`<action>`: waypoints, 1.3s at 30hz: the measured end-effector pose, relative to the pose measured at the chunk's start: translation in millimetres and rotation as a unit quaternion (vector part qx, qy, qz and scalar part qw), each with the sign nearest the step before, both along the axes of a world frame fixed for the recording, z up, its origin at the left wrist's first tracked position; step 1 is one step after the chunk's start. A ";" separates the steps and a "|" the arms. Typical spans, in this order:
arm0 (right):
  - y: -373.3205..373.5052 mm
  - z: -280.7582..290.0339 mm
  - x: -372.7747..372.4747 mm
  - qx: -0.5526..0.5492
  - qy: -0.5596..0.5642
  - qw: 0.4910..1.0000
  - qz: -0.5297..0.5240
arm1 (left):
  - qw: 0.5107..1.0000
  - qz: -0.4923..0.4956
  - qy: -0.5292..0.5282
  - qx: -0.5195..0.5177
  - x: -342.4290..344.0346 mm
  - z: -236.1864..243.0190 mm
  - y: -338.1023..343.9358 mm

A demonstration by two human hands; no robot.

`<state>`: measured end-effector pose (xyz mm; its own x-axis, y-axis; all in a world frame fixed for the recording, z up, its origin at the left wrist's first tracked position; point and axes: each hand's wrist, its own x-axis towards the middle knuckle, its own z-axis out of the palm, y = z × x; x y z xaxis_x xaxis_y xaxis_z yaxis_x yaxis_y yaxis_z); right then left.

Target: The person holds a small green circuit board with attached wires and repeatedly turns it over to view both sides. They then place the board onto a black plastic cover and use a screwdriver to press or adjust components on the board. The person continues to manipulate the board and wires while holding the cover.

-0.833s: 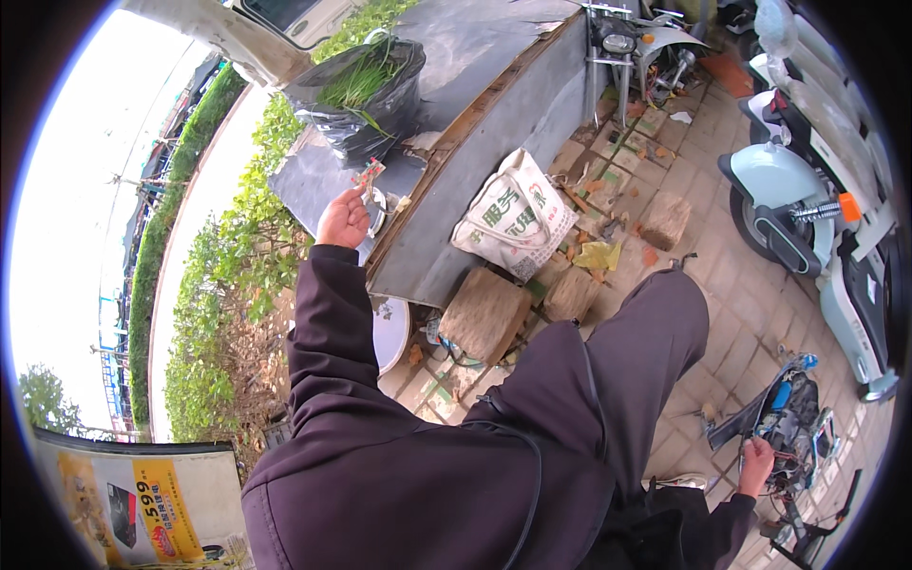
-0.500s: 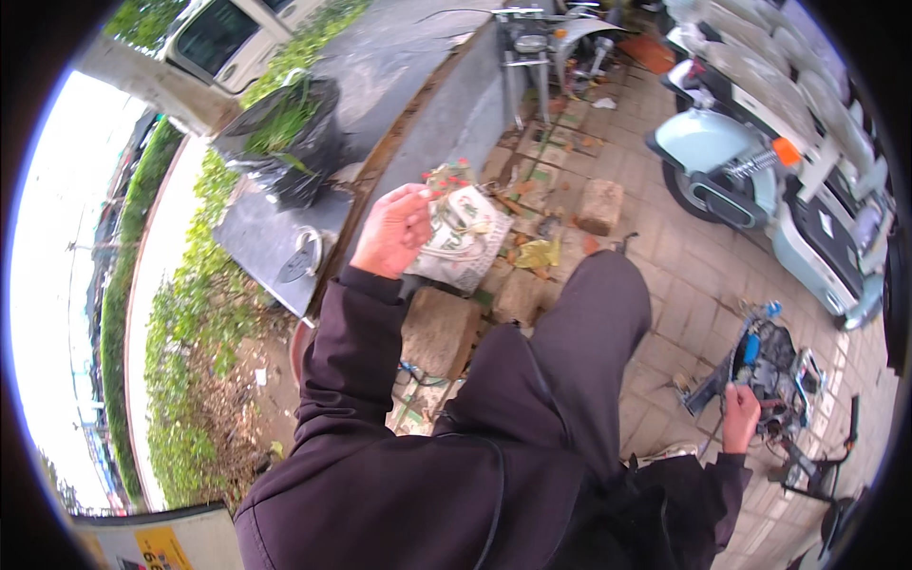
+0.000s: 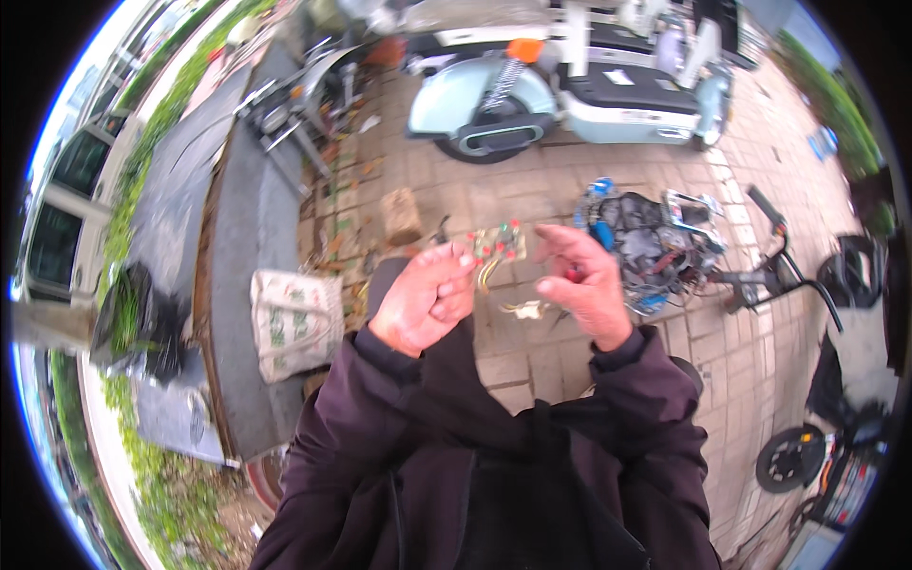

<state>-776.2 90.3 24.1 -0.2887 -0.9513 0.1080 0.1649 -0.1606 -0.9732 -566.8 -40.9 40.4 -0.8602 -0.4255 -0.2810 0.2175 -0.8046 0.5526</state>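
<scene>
Between the fingertips of my left hand (image 3: 427,296) is a small circuit board (image 3: 497,243) dotted with red and green parts. Thin wires hang from it down to a pale plug connector (image 3: 529,310). My right hand (image 3: 584,287) is raised just right of the board, apart from it, thumb and index finger spread. A small red object (image 3: 574,274) shows in its curled fingers; its kind is too hidden to tell. Beyond that hand, a heap of dark tangled parts and wires (image 3: 655,237) with blue pieces lies on the paving.
A printed white sack (image 3: 296,323) leans by the grey metal slab (image 3: 249,218) at left. A brick (image 3: 401,216) lies ahead. Pale blue scooters (image 3: 627,100) line the far side. Handlebars (image 3: 774,256) stick up at right. A black bag with greenery (image 3: 133,318) sits far left.
The view has turned right. My left hand has brought the circuit board from beside the sack to in front of me. My right hand has come up from the heap of parts toward the board.
</scene>
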 end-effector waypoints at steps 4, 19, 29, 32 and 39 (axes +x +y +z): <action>14.4 -4.4 -17.7 0.014 0.025 0.999 -0.023 | 0.997 -0.044 -0.028 0.051 -31.2 -14.2 18.9; 47.0 -13.8 -30.9 -0.018 0.084 0.996 -0.035 | 0.982 -0.113 -0.020 0.151 -55.9 -37.4 43.2; 33.6 -18.7 -20.7 -0.014 0.009 0.998 -0.063 | 0.989 -0.107 -0.058 0.082 -42.0 -35.0 40.9; 35.6 -18.4 -28.0 0.006 0.005 0.997 -0.070 | 0.997 -0.013 -0.054 0.055 -18.0 -21.9 30.6; 32.9 -27.8 -41.4 0.056 -0.051 0.994 -0.081 | 0.968 0.251 -0.004 0.022 112.5 -37.3 -33.5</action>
<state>-817.5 123.3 -3.7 -0.4432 -0.8958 -0.0332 0.2437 -0.0848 -0.9661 -454.3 -74.3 3.1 -0.5453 -0.7770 -0.3145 0.5833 -0.6212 0.5233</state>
